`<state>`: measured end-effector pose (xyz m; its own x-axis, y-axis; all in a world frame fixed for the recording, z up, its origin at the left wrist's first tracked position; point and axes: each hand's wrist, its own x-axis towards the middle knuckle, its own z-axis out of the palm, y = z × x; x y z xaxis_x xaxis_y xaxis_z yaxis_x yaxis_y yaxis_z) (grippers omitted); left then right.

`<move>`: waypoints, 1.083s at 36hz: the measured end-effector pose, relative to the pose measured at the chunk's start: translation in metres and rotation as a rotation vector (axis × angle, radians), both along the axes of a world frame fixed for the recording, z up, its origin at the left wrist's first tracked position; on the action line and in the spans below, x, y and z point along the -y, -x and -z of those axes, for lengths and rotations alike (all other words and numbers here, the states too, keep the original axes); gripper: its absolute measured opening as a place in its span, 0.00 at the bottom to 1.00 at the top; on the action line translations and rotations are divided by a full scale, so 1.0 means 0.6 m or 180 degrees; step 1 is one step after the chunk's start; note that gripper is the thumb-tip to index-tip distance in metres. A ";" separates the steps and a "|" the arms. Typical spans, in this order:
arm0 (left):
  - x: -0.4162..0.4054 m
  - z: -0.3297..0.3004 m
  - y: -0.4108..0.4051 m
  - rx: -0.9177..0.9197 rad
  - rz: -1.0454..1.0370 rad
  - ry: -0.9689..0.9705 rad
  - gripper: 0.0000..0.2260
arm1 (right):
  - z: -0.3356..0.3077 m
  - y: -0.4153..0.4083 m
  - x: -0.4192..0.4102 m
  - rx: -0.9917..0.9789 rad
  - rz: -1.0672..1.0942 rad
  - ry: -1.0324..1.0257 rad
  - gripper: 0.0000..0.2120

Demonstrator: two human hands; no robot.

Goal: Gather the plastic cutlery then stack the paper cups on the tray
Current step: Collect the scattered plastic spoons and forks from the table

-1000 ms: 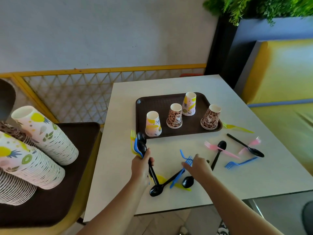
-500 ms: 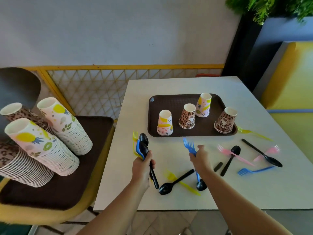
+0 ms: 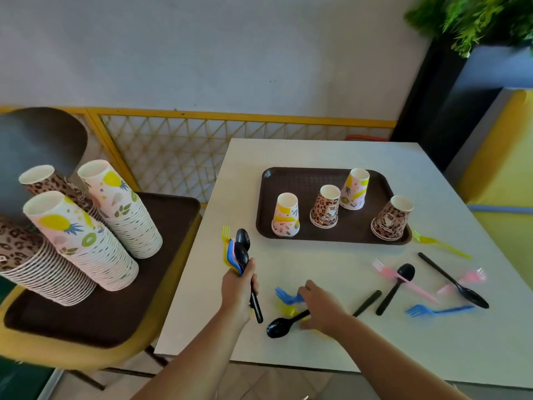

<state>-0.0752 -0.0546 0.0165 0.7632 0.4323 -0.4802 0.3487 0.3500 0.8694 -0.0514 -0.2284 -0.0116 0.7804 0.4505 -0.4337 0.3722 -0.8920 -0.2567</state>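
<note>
Here, your left hand (image 3: 238, 287) grips a bundle of gathered cutlery (image 3: 239, 251) — black spoons, a blue piece and a yellow fork — upright above the near-left part of the white table (image 3: 288, 157). Your right hand (image 3: 320, 308) reaches down over a small pile at the near edge, fingers curled around a blue fork (image 3: 285, 295) and resting over the handle of a black spoon (image 3: 281, 326), with a yellow piece beneath. To the right, loose on the table, lie another black spoon (image 3: 398, 284) crossing a pink fork (image 3: 383, 269), a long black spoon (image 3: 455, 281) over a second pink fork (image 3: 473, 277), a second blue fork (image 3: 432, 310) and a yellow fork (image 3: 438, 243). Beyond, the brown tray (image 3: 302, 180) holds four paper cups (image 3: 286, 215) upside down, apart from one another. Left of the table, tall stacks of cups (image 3: 86, 241) lean on a second tray on a chair.
</note>
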 end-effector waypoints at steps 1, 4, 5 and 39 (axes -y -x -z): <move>0.001 0.000 0.000 0.0011 -0.0011 0.0016 0.15 | 0.004 -0.001 0.001 0.0027 0.0041 0.0009 0.26; 0.005 -0.002 0.000 0.0023 -0.0060 0.0091 0.14 | 0.009 -0.005 0.001 0.0111 0.0115 -0.0086 0.16; 0.007 -0.002 0.000 0.0027 -0.0077 0.0108 0.14 | 0.011 -0.008 0.001 0.0145 0.0118 -0.0104 0.14; 0.148 -0.024 -0.055 0.0170 -0.0463 0.0463 0.09 | -0.078 -0.079 -0.022 -0.0133 0.0471 -0.1804 0.04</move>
